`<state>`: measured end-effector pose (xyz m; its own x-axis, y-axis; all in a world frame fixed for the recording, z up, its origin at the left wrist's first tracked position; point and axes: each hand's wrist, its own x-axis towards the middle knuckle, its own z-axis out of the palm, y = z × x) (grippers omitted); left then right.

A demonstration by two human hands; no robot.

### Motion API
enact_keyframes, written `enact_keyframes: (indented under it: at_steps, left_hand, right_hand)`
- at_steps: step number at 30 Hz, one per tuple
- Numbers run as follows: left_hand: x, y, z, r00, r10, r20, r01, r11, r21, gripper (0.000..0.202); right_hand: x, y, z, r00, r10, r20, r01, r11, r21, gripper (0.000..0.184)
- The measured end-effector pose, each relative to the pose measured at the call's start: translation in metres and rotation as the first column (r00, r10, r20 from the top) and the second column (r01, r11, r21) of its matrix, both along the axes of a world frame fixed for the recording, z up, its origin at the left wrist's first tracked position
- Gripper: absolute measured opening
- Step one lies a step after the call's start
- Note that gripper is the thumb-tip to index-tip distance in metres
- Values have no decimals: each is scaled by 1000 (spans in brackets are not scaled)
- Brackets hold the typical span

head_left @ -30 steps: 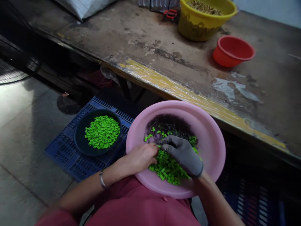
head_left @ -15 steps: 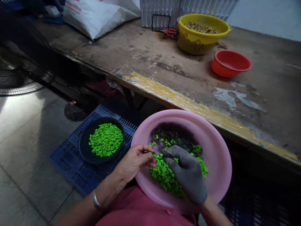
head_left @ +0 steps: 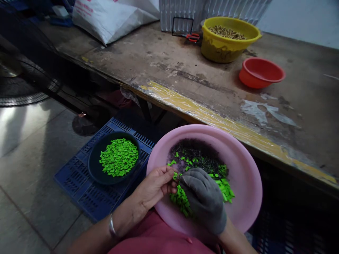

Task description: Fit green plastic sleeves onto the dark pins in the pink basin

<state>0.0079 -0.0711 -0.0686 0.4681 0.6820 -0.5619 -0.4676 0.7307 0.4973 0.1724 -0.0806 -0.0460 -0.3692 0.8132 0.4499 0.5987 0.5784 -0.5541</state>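
Observation:
My bare left hand [head_left: 157, 185], with a silver bangle on the wrist, pinches a small green plastic piece [head_left: 175, 175] between thumb and fingers. My right hand [head_left: 202, 199], in a grey glove, is closed with its fingertips beside that piece; what it grips is too small to make out. Both hands are over a pink basin [head_left: 247, 187]. Inside the basin lie many loose green pieces [head_left: 225, 190] and a heap of thin dark bits [head_left: 196, 150]. My right hand hides part of the green pile.
Left of the basin, a dark green bowl [head_left: 92, 165] of green pieces rests on a blue plastic crate [head_left: 76, 190]. The worktable [head_left: 159, 53] bears a yellow tub [head_left: 219, 47], a red bowl [head_left: 261, 76], red-handled scissors [head_left: 192, 37] and a white sack [head_left: 116, 21]. A fan [head_left: 23, 84] stands left.
My right hand has moved left and its fingertips now meet the left hand's. The left thumb and fingers have closed on a green piece.

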Motion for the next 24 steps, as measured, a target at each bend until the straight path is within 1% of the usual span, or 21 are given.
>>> enact_keyframes:
  at_steps: [4,10,14,17,20,24]
  left_hand:
    - [0,-1,-3,1000,19,2,-18,1000,-24,31]
    - [3,-6,-12,997,51,62,-51,999,-15,30]
    - [5,-8,-13,995,42,90,-40,999,-17,26]
    - [5,-7,-11,996,39,76,-37,999,-23,26]
    - [5,-6,-9,997,38,59,-39,999,5,28]
    - [8,-5,-7,995,102,9,-102,994,28,31]
  right_hand:
    - [-1,0,0,999,10,35,-10,1000,1,14]
    - [-2,-4,-2,986,-6,168,-9,996,92,18]
    - [-1,-5,-4,975,-2,224,-22,994,105,20]
    - [-2,-5,-3,978,-8,210,-13,995,98,19]
    - [-5,-4,-1,987,-19,159,8,997,74,19]
    - [-9,-3,0,995,-51,85,48,998,35,18]
